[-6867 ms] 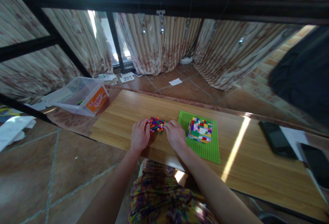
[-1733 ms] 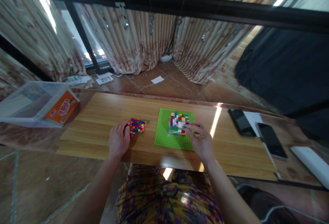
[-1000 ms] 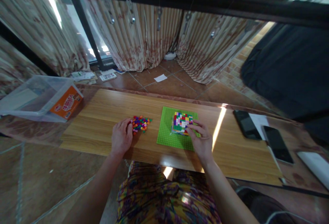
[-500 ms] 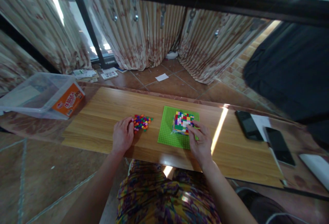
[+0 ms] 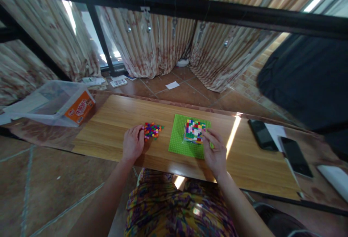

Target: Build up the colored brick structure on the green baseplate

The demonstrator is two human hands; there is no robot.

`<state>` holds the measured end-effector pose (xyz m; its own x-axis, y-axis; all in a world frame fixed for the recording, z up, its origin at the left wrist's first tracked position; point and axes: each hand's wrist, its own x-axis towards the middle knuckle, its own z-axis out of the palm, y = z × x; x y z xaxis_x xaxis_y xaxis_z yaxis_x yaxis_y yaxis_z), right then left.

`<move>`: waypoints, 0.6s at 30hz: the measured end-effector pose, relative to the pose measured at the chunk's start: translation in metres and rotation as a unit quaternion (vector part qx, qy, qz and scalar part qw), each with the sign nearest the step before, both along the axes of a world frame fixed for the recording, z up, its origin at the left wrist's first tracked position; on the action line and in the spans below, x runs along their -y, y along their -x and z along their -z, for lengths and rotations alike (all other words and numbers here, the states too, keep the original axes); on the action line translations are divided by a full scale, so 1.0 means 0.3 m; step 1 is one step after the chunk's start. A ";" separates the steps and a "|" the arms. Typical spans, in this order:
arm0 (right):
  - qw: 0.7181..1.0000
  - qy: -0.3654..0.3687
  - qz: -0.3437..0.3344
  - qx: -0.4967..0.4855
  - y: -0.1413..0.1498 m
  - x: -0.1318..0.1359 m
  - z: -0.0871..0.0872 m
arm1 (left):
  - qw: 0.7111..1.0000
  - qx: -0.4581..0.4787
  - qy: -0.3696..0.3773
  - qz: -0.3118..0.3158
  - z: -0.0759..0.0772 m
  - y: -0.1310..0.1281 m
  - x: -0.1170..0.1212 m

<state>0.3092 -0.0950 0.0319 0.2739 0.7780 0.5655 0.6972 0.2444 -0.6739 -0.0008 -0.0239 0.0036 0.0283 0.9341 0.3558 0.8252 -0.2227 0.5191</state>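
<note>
A green studded baseplate (image 5: 176, 139) lies on the wooden board, bearing a low, layered block of small multicoloured toy bricks (image 5: 194, 130). At the right edge of that block is my right hand (image 5: 216, 153), thumb and forefinger pinched together; whatever is between them is too small to make out. To the left, a loose pile of small coloured bricks (image 5: 153, 130) rests on the wood. My left hand (image 5: 133, 144) lies against the pile's left side with its fingers bent and drawn together, and its fingertips partly hide what they hold.
A clear plastic bin (image 5: 51, 103) with an orange label stands at the far left. Two dark phones (image 5: 262, 135) and white paper (image 5: 276, 132) lie on the right, near a white object (image 5: 333, 179). A dark metal rail (image 5: 174, 7) crosses in front of the curtains.
The view has tilted up slightly, so the scene sits a little lower. My right hand has shifted slightly right along the block's edge. My left hand stays by the pile.
</note>
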 end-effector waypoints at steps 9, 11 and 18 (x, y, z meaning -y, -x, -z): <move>0.999 -0.012 -0.043 -0.023 0.152 0.024 -0.121 | 1.000 0.020 0.009 -0.010 -0.010 -0.009 0.012; 0.994 0.031 -0.100 -0.009 0.219 0.023 -0.107 | 1.000 0.024 0.012 -0.014 -0.009 -0.012 0.015; 0.973 0.120 -0.188 0.055 0.409 -0.061 0.019 | 0.999 0.030 0.014 -0.011 -0.009 -0.014 0.019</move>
<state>0.1866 -0.0768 0.0261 -0.1081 0.9249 0.3646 0.6595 0.3411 -0.6699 0.0033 -0.0295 0.0063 -0.0123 0.9439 0.3301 0.7968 -0.1902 0.5736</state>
